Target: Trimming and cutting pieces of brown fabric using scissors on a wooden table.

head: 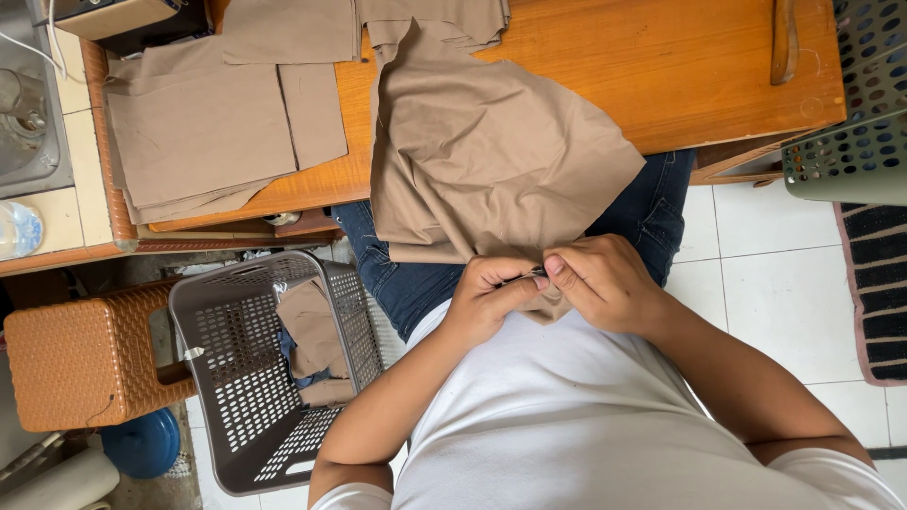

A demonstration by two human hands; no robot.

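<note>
Close against the white shirt, two hands meet at the near edge of one large tan fabric piece (491,151). That piece drapes off the wooden table (680,66) and down over the lap in blue jeans (652,212). The left hand (487,297) is curled, with thumb and forefinger pinched on a small dark, thin tool (524,277) and on the cloth's hem; what kind of tool it is cannot be told. The right hand (605,283) is bent too, its fingertips pressed onto the same hem, touching the left hand's fingers.

Farther along the table, left of the draped piece, lies one stack of flat tan cut pieces (208,132); the layers overlap too closely to count. More tan cloth (293,28) sits at the table's far edge.

Below the table's left end stands one grey perforated basket (255,378), tilted, with a few crumpled tan scraps (316,340) inside. Left of the basket is one brown woven stool (85,364), and under that one blue round lid-like thing (142,442). Off the table's right end a green perforated basket (850,142) juts in, partly cut off, with a striped mat (879,283) below it on the white tiled floor (775,283).
</note>
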